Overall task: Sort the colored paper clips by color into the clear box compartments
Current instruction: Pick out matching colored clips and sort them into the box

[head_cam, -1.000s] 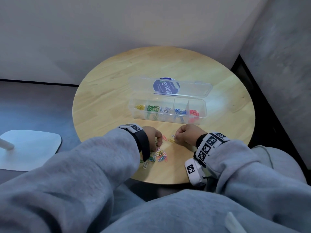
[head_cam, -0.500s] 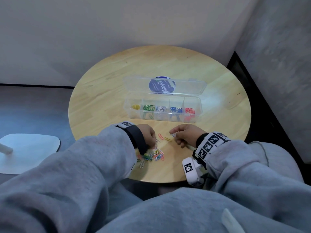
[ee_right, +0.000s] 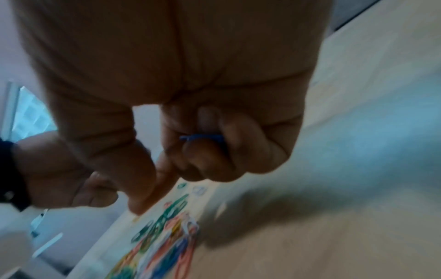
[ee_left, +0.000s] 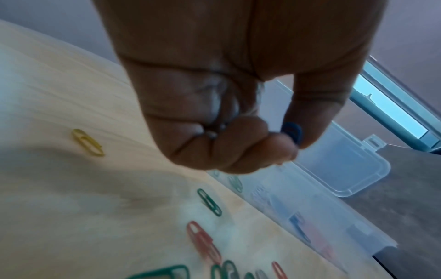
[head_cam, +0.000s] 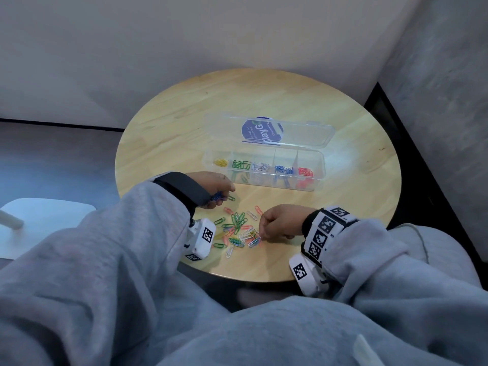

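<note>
A clear compartment box (head_cam: pixel 320 165) with its lid open stands mid-table, holding yellow, green, white, blue and red clips in separate sections. A pile of mixed clips (head_cam: pixel 239 231) lies near the table's front edge. My left hand (head_cam: pixel 219 190) hovers between pile and box, pinching blue clips (ee_left: pixel 292 133) between thumb and curled fingers. My right hand (head_cam: pixel 274 224) rests at the pile's right edge, thumb and index reaching down, a blue clip (ee_right: pixel 203 137) tucked in its curled fingers.
The round wooden table (head_cam: pixel 343 207) stands in a corner between two walls. A white stool (head_cam: pixel 39 220) is on the floor at left. Loose clips, one yellow (ee_left: pixel 87 142), one green (ee_left: pixel 209 202), lie apart from the pile.
My left hand has lifted off the pile and moved forward towards the box with blue clips. My right hand has shifted left and nearer, onto the pile's right edge.
</note>
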`<state>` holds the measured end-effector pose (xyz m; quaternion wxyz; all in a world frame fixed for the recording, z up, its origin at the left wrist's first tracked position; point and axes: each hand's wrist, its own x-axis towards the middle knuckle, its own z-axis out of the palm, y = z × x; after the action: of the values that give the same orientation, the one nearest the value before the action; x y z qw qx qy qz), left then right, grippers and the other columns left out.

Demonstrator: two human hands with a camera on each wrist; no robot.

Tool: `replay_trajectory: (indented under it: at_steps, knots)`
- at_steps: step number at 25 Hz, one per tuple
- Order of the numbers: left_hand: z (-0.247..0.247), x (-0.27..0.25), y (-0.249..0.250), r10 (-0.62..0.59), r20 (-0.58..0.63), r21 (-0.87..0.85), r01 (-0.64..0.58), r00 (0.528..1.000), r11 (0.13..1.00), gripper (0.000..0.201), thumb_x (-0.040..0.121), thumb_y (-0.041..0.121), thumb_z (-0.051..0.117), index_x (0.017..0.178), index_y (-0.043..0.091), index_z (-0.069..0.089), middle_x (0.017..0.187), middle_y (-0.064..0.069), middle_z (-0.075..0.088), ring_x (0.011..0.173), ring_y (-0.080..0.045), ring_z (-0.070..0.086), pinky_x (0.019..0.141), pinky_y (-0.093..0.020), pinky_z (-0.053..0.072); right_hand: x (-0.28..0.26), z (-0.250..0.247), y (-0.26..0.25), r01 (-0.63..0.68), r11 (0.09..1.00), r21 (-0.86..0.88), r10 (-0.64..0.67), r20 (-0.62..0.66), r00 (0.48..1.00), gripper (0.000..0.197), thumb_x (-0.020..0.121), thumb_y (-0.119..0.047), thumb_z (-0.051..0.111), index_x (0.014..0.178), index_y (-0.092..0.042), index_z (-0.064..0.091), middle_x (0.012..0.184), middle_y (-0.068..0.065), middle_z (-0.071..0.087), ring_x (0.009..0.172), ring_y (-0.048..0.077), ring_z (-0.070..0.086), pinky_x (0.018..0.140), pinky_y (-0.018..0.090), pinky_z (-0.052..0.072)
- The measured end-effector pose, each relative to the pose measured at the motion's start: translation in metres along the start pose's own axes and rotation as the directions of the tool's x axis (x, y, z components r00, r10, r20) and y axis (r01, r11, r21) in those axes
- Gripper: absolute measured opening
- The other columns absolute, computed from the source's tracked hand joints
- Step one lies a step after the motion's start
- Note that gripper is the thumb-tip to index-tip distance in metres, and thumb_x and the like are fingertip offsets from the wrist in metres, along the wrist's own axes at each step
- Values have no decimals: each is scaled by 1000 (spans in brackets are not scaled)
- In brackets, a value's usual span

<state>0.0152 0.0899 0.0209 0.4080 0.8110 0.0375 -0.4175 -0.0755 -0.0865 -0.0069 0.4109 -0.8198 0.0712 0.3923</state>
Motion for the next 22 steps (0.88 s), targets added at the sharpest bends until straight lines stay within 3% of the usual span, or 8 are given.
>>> replay_trajectory:
  at_steps: [3, 7, 9, 11, 13, 16, 20, 22]
  knots:
    - [1, 1, -10, -69, -41, 54, 71, 997, 996, 31, 87, -1, 34, 70, 11, 57, 61, -5, 40, 45, -16, 36, 36, -14, 26, -3, 13, -6, 17, 979, -202, -17, 3, 1000, 19, 79, -7, 62, 78, -25, 69, 65, -8, 56, 57, 5, 50, 51, 14, 41]
    - [10, 2, -15, -62, -32, 273, 69, 998, 960, 28, 91, 5, 46, 64, 11, 49, 66, -4, 46, 58, -18, 44, 51, -23, 33, 1, 20, -8, -1, 933, -360, -79, -207, 975, 23, 79, -8, 59, 80, -31, 62, 60, -12, 44, 54, 5, 42, 48, 20, 34]
    - [13, 4, -18, -37, -26, 475, 45, 999, 879, 25, 93, 16, 48, 69, 14, 50, 72, -1, 49, 73, -21, 49, 60, -24, 41, 5, 19, -7, -8, 929, -369, -86, -237, 968, 21, 77, -9, 61, 80, -30, 60, 60, -10, 44, 53, 7, 42, 48, 21, 33]
    - [14, 7, -24, 28, -46, 652, 9, 999, 758, 14, 85, 22, 53, 73, 14, 54, 76, -1, 51, 76, -22, 47, 67, -26, 41, 8, 20, -7, -2, 923, -384, -93, -229, 969, 19, 76, -11, 64, 83, -28, 59, 60, -11, 41, 53, 7, 40, 49, 23, 33]
    - [15, 8, -30, 47, -40, 754, -1, 998, 656, 9, 72, 20, 58, 76, 14, 63, 77, -2, 61, 72, -22, 54, 68, -29, 47, 10, 22, -6, 12, 915, -402, -118, -238, 964, 19, 76, -14, 66, 85, -28, 57, 62, -13, 37, 54, 5, 38, 52, 23, 33]
    - [18, 11, -31, 36, 12, 803, -31, 999, 595, 22, 65, 17, 70, 87, 15, 72, 93, -2, 74, 87, -21, 68, 78, -33, 56, 14, 21, -6, 0, 900, -436, -134, -278, 951, 17, 76, -17, 67, 85, -28, 57, 64, -12, 40, 56, 5, 40, 56, 25, 36]
    - [18, 12, -28, 105, 39, 816, -92, 994, 571, 15, 70, 15, 73, 75, 23, 62, 92, 4, 69, 89, -19, 64, 69, -25, 48, 15, 20, -7, -36, 889, -456, -121, -310, 943, 19, 75, -21, 68, 85, -29, 53, 65, -11, 42, 64, 12, 45, 60, 26, 39]
    - [19, 12, -29, 160, 35, 810, -122, 986, 573, 24, 72, 12, 71, 67, 25, 51, 79, 11, 59, 84, -18, 58, 55, -20, 39, 14, 21, -7, -42, 895, -445, -116, -323, 939, 23, 74, -21, 68, 87, -28, 51, 65, -11, 42, 68, 14, 46, 59, 26, 37]
